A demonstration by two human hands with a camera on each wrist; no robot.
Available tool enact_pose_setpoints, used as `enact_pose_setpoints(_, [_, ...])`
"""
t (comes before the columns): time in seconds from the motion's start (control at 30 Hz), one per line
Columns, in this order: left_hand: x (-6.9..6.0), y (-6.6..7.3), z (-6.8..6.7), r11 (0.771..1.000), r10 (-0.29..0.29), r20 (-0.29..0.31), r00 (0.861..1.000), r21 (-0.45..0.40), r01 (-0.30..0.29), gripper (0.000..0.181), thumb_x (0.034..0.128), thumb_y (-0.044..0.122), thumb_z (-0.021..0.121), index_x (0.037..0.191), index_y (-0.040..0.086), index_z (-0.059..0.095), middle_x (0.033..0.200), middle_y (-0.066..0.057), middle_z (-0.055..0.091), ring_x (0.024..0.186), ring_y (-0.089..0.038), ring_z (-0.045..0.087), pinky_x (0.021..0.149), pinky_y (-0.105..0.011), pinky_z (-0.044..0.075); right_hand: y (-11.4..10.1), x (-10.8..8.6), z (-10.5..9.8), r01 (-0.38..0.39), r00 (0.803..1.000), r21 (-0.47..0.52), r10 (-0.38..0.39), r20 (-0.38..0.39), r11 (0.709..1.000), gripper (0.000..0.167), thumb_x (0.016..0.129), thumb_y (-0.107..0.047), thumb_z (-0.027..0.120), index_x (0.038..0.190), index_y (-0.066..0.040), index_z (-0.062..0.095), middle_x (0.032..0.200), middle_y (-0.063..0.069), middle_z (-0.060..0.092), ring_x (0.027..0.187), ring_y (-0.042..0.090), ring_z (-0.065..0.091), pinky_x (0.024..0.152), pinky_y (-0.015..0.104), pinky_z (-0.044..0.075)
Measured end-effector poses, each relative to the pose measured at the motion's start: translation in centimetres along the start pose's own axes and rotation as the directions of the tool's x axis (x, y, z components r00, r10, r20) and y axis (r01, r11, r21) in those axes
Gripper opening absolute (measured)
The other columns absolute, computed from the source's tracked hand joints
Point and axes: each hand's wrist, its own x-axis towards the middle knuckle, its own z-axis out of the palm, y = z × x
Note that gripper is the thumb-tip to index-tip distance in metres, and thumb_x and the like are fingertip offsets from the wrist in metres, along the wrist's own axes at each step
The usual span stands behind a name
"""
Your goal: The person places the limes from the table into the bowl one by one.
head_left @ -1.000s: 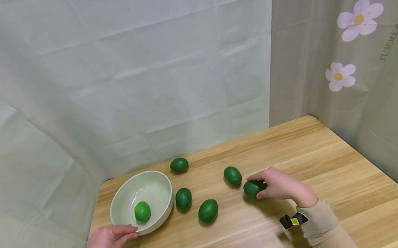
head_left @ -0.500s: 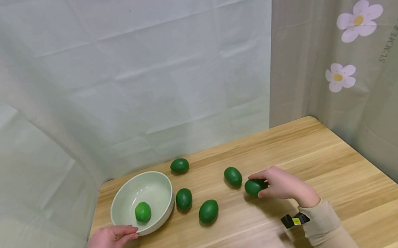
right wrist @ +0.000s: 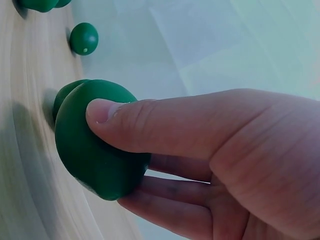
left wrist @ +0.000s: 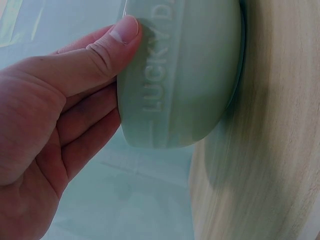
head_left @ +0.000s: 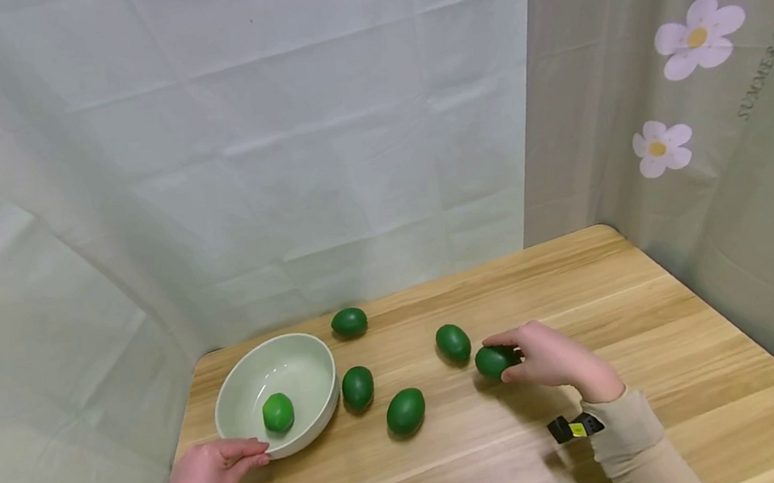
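My left hand [head_left: 212,473] pinches the near rim of a pale green bowl [head_left: 305,387], thumb outside on its raised lettering in the left wrist view. Inside the bowl lies one bright green lime [head_left: 277,412]. My right hand [head_left: 557,362] holds a dark green lime [right wrist: 100,145] between thumb and fingers. In the right wrist view this lime appears just off the table, with a small nub at its lower end. Just left of it in the head view, another dark green lime [head_left: 453,344] lies on the table.
Three more dark green limes lie between the bowl and the right hand: one at the back [head_left: 350,323], one beside the bowl [head_left: 358,389], one nearer the front [head_left: 405,412]. The wooden table [head_left: 668,368] meets pale cloth hangings [head_left: 346,157] behind and at the sides.
The right hand and its lime have shifted very slightly up and to the right in the head view. The left hand and bowl hold still.
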Motion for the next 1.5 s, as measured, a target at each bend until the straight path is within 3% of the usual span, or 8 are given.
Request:
enact_pose_setpoints(0.47, [0.0, 0.1, -0.2, 1.000, -0.015, 0.006, 1.000, 0.000, 0.015, 0.025, 0.0698, 0.017, 0.099, 0.086, 0.031, 0.087, 0.085, 0.021, 0.078, 0.083, 0.000, 0.073, 0.072, -0.034, 0.062, -0.2, 0.1, -0.1, 0.030, 0.999, -0.034, -0.031, -0.029, 0.999, 0.056, 0.090, -0.009, 0.086, 0.142, -0.004, 0.068, 0.131, 0.008, 0.074, 0.110, 0.021, 0.071, 0.091, 0.040, 0.060])
enact_pose_setpoints(1.0, [0.0, 0.3, -0.3, 1.000, 0.005, 0.018, 1.000, 0.005, -0.005, 0.023, 0.0707, 0.018, 0.099, 0.088, 0.027, 0.087, 0.085, 0.019, 0.078, 0.083, -0.002, 0.074, 0.073, -0.038, 0.062, -0.4, 0.1, 0.0, 0.059, 0.997, -0.031, -0.061, -0.053, 0.998, 0.055, 0.090, -0.010, 0.087, 0.142, -0.008, 0.069, 0.128, 0.005, 0.075, 0.110, 0.021, 0.072, 0.091, 0.042, 0.061])
enact_pose_setpoints(1.27, [0.0, 0.3, -0.3, 1.000, -0.017, 0.038, 0.999, 0.018, 0.016, 0.021, 0.0719, 0.021, 0.098, 0.088, 0.029, 0.087, 0.086, 0.021, 0.078, 0.083, -0.001, 0.073, 0.073, -0.036, 0.061, -0.7, 0.1, 0.1, 0.110, 0.991, -0.009, -0.110, -0.072, 0.994, 0.055, 0.090, -0.006, 0.086, 0.142, -0.006, 0.068, 0.128, 0.004, 0.075, 0.112, 0.018, 0.071, 0.094, 0.042, 0.061])
enact_pose_setpoints(1.5, [-0.1, 0.4, -0.5, 0.997, -0.078, 0.073, 0.994, 0.018, 0.077, 0.020, 0.0747, 0.022, 0.097, 0.090, 0.032, 0.087, 0.088, 0.021, 0.078, 0.086, -0.004, 0.074, 0.076, -0.038, 0.062, -1.3, 0.9, -0.3, 0.192, 0.975, 0.006, -0.191, -0.113, 0.981, 0.056, 0.091, -0.003, 0.085, 0.143, -0.001, 0.066, 0.134, 0.011, 0.072, 0.115, 0.024, 0.072, 0.094, 0.042, 0.062])
